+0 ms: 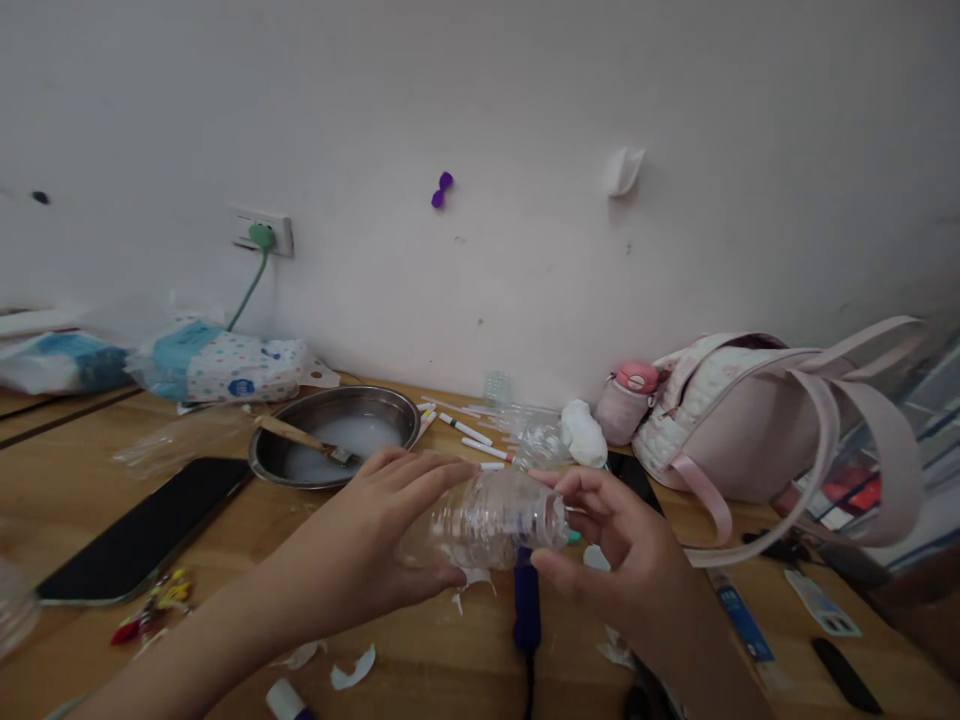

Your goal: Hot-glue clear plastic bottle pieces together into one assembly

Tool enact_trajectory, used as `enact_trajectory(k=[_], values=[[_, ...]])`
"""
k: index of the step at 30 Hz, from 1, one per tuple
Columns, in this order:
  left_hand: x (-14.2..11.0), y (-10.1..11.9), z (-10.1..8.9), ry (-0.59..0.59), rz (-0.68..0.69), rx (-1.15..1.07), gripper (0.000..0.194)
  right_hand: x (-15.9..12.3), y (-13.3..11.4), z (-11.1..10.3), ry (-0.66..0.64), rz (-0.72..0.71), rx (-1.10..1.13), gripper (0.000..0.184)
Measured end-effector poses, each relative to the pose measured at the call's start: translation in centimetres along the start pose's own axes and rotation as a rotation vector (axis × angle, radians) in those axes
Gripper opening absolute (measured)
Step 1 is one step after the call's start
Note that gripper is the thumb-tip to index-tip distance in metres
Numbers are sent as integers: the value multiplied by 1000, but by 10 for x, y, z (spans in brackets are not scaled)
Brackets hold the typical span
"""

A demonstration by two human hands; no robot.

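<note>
A clear ribbed plastic bottle (491,520) lies sideways in the air above the table, its right end looking open with an uneven edge. My left hand (375,535) grips the bottle's left part, thumb below and fingers over the top. Around the right end curl the thumb and fingers of my right hand (611,550). Beneath the bottle is a blue-handled tool (527,605) with a black cord; its tip is hidden. White scraps (352,668) lie on the wooden table (420,640) nearby.
A metal bowl (262,470) of cloudy liquid has a brush (307,440) across it. Several markers (465,430) and clear plastic pieces (541,440) lie behind the bottle. A black phone-like slab (142,535) is at left; a pink bag (742,430) and bottle (625,405) stand at right.
</note>
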State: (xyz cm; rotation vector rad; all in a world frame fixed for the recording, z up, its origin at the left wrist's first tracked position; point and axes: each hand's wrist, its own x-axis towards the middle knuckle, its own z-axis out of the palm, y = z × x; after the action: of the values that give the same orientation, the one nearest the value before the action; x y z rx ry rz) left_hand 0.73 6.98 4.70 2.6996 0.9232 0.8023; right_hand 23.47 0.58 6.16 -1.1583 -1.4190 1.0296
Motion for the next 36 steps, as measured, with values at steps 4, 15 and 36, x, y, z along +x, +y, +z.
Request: enact_trajectory(k=[4, 15, 36], values=[[3, 5, -2, -44, -99, -117, 59, 3, 5, 0, -11, 12, 146, 31], [-1, 0, 2, -200, -362, -411, 65, 10, 15, 0, -45, 101, 122, 32], [3, -10, 19, -436, -472, -999, 46, 13, 16, 5, -81, 222, 297, 28]])
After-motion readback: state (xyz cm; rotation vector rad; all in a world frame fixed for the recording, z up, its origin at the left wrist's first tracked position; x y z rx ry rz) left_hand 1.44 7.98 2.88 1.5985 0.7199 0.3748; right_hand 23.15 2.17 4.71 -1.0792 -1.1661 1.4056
